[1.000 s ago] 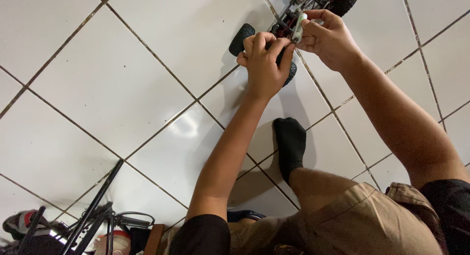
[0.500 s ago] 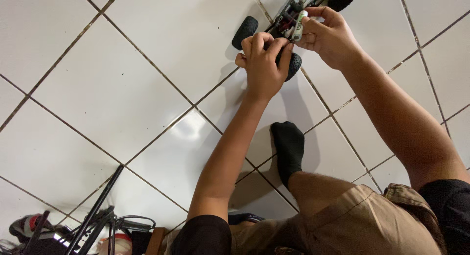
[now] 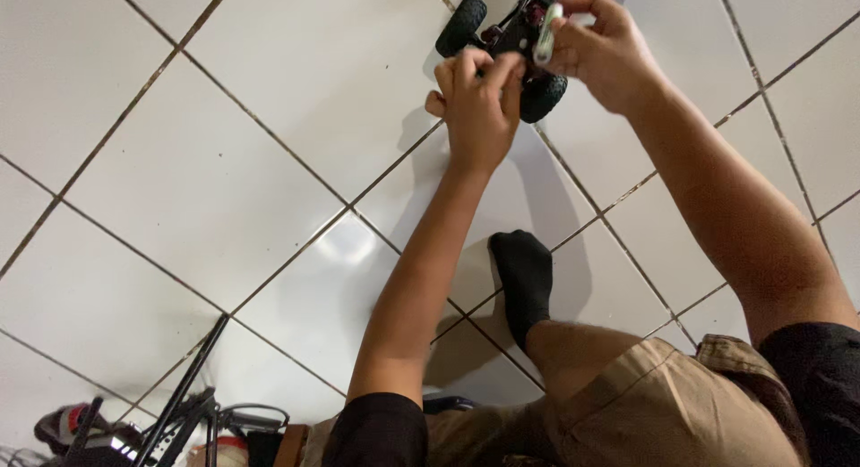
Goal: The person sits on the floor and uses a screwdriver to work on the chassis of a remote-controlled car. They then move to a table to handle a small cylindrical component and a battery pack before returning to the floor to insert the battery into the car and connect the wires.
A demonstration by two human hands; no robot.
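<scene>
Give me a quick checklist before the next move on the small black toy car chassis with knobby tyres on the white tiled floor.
1. Left hand on the small black toy car chassis: ok, fingers pinch at its near end.
2. Right hand has the slim white-and-green tool: ok, held upright against the chassis.
3. Knobby black tyres on the white tiled floor: cannot tell, the hands hide the contact.
4. Whole chassis in view: not ok, the top edge cuts it off.
5. Foot in the black sock apart from the car: ok.
6. Tool tip seated: cannot tell, hidden by fingers.
</scene>
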